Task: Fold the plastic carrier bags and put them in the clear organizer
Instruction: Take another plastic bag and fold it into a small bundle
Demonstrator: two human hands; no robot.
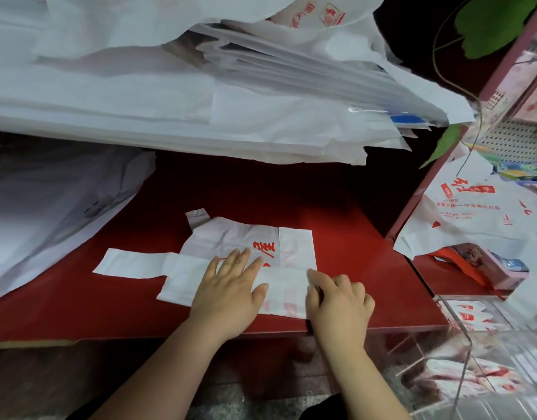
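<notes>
Head view: a white carrier bag (295, 248) lies partly folded on a red shelf (291, 189), its near edge turned up into a strip. The left hand (231, 283) presses it flat with fingers spread, while the right hand (340, 298) curls at the strip's right end and appears to pinch it. Folded bags (473, 380) already sit in the clear organizer (461, 334) at lower right. A deep pile of bags (170, 110) overhead suggests much work remains.

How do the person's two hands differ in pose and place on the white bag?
The left hand lies flat, fingers straight and spread; the right hand has curled fingers. The left hand presses the middle of the bag; the right hand sits at its right edge. Both touch the bag on the red shelf.
</notes>
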